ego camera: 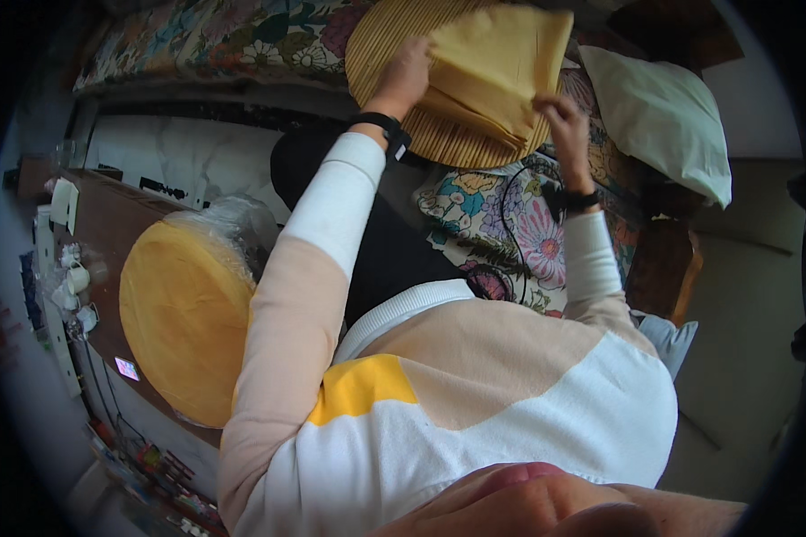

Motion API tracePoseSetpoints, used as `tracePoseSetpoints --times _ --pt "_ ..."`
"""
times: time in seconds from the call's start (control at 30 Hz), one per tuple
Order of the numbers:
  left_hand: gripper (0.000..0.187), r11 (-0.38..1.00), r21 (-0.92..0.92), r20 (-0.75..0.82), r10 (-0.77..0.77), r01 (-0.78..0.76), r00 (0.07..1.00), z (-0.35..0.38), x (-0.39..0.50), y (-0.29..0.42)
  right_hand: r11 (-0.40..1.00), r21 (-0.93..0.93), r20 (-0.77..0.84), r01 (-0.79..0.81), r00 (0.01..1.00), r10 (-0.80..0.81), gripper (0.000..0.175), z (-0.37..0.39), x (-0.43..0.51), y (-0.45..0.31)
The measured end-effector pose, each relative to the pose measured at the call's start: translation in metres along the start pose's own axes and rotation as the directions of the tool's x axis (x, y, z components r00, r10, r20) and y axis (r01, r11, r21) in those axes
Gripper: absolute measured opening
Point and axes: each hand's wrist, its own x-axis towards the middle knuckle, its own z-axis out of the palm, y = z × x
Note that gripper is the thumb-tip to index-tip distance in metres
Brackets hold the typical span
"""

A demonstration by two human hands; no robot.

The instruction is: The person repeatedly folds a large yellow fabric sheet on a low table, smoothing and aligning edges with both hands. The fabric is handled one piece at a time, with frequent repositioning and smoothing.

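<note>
A thin yellow sheet [494,60], folded over in layers, lies on a round ribbed mat [376,60] that looks like reed or bamboo. My left hand [406,74] is at the sheet's left edge, its fingertips pinching or touching it. On the right side, my right hand [564,121] has thumb and finger on the sheet's near right edge. The sheet's upper corner stands raised off the mat. To my left, a thick round yellow stack [181,322] sits on a brown table, with clear plastic wrap [235,228] at its far side.
Floral fabric [269,47] covers the seat under and around the mat. A dark cable [510,221] runs over it near my right arm. A pale cushion or bag [665,114] rests at right. On the brown table [107,268] lie a lit phone [127,368] and cups [77,278].
</note>
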Motion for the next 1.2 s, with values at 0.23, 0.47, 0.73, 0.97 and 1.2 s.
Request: tracePoseSetpoints --times 0.23,0.47,0.73,0.97,1.2 --pt "0.115 0.924 0.365 0.666 -0.346 0.116 0.661 0.008 -0.105 -0.014 0.677 -0.729 0.038 0.105 0.993 -0.113 0.029 0.053 -0.087 0.082" --pt "0.036 0.976 -0.157 0.178 -0.126 0.154 0.976 -0.159 -0.176 0.097 0.608 -0.686 0.210 0.400 0.909 -0.361 0.045 0.140 -0.066 -0.004" --pt "0.027 0.563 -0.019 -0.880 -0.401 0.826 0.253 -0.363 -0.500 0.129 0.800 0.243 0.548 0.548 0.603 -0.579 0.031 0.303 -0.094 -0.219" --pt "0.030 0.307 -0.298 -0.948 -0.210 0.904 -0.241 -0.428 -0.702 0.143 0.632 0.638 0.683 0.439 0.056 -0.729 0.020 0.384 -0.208 -0.345" --pt "0.030 0.341 -0.428 -0.895 -0.288 0.837 -0.340 -0.435 -0.703 0.142 0.528 0.807 0.586 0.264 -0.254 -0.769 0.015 0.416 -0.302 -0.391"
